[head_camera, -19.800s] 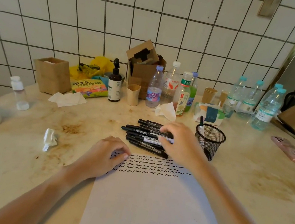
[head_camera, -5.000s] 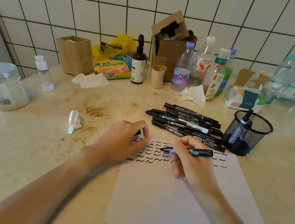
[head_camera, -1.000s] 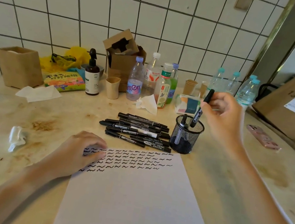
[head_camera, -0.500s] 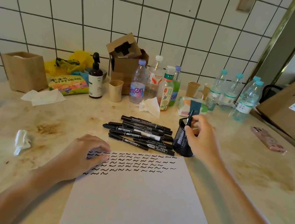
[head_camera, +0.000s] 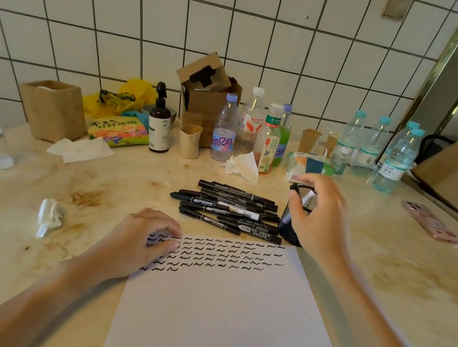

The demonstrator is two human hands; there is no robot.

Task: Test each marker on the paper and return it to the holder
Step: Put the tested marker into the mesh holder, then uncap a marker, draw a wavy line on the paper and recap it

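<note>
On the table (head_camera: 384,290), between the paper (head_camera: 221,317) and the bottles (head_camera: 247,128), about ten black markers (head_camera: 227,209) lie side by side in a flat pile. Just right of the pile stands the holder (head_camera: 288,228), a black mesh cup. The right hand (head_camera: 317,215) is over the holder and hides most of it. Its fingers (head_camera: 296,206) are loosely bent above the rim, and I cannot tell if they hold a marker; only something white shows between them inside the cup.

The paper lies near the table edge, a little turned. Its upper part carries rows of short black wavy marks (head_camera: 217,256); the lower part is blank. The left hand (head_camera: 137,245) rests on the upper left corner of the paper, fingers curled under and pressing down on the sheet, with nothing held in it.

Left of the paper lies a crumpled tissue (head_camera: 47,217), and another tissue (head_camera: 244,165) is in front of the bottles. Behind the markers stand a beige cup (head_camera: 189,140), a dark pump bottle (head_camera: 158,125) and an open carton (head_camera: 204,93). Further left is a brown box (head_camera: 53,109). At the right side lies a pink phone (head_camera: 430,222), and four water bottles (head_camera: 376,152) with blue caps stand near the wall.
</note>
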